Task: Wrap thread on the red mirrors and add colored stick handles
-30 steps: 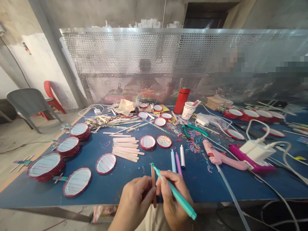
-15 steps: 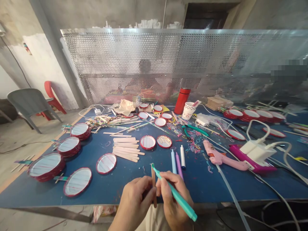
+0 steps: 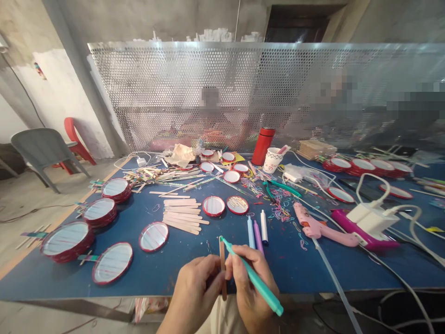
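A wooden craft stick [image 3: 223,260] stands nearly upright between the thumb and fingers of my left hand [image 3: 200,287]. My right hand [image 3: 255,283] grips a teal marker pen [image 3: 260,286], its tip touching the stick's upper end. Just beyond my hands lie a light blue marker [image 3: 251,232], a purple marker [image 3: 258,236] and a white marker [image 3: 264,227] with a dark blue end. Several plain craft sticks [image 3: 182,215] are fanned out on the blue table [image 3: 187,248]. Near them are red-rimmed white discs, one [image 3: 153,236] with stripes and another [image 3: 237,204] holding short stick pieces.
Stacks of red-rimmed discs [image 3: 67,241] line the left edge. A pink glue gun [image 3: 318,227] and a purple power strip [image 3: 365,232] with white plugs sit at right. Behind are a red flask [image 3: 263,146], a paper cup [image 3: 273,160], green-handled pliers [image 3: 285,188] and a perforated metal screen [image 3: 167,93].
The marker has shifted very slightly, its tip still at the stick's top end. Both hands keep nearly the same place and grip.
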Available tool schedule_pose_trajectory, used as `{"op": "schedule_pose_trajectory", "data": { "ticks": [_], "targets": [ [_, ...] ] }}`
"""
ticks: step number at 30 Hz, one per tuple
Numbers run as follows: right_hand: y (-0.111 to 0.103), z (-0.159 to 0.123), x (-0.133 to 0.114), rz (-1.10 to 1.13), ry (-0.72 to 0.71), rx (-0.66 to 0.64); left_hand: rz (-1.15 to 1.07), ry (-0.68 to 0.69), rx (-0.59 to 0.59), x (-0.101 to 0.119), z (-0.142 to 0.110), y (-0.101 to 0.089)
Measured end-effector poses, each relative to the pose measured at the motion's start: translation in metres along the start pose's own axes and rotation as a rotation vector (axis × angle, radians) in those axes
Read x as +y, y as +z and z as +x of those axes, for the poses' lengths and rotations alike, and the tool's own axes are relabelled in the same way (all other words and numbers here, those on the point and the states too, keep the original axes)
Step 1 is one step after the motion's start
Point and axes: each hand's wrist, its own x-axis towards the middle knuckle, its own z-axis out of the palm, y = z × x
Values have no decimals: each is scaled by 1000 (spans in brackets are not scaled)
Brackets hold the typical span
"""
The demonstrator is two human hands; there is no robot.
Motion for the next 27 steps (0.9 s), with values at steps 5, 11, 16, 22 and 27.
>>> {"op": "schedule_pose_trajectory", "data": {
  "ticks": [5, 11, 16, 22, 27],
  "targets": [
    [0, 0, -4, 31, 12, 28, -10, 9, 2, 1, 0, 0],
    [1, 1, -3, 15, -3, 2, 8, 11, 5, 0, 0, 0],
    [4, 1, -3, 22, 6, 63, 9, 1, -2, 0, 0, 0],
    [1, -2, -3, 31, 9, 32, -17, -9, -5, -1, -1, 1],
    [-4, -7, 4, -85, 9, 8, -33, -31, -10, 0, -1, 1]
  ]
}}
